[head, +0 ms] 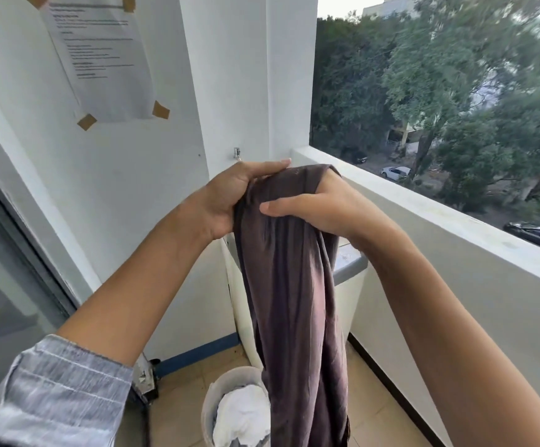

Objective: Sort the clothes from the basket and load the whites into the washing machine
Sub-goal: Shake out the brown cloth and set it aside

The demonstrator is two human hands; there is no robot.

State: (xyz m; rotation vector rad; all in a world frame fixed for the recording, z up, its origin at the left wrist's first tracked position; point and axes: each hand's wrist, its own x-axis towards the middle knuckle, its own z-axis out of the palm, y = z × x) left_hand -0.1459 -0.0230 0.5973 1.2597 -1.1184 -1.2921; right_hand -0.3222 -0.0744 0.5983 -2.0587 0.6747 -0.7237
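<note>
The garment (294,285) is dark brown; the cloth (246,411) in the pale grey basket (210,395) is white; the sleeve (56,391) is blue-grey with thin stripes.

A printed sheet (101,59) is fixed to the white wall (152,175) with strips of brown tape (160,110), and a small metal hook (237,153) is mounted lower down. Beyond the balcony parapet (455,227), trees (439,75) and a parked white car (396,172) are seen on the street below.
</note>
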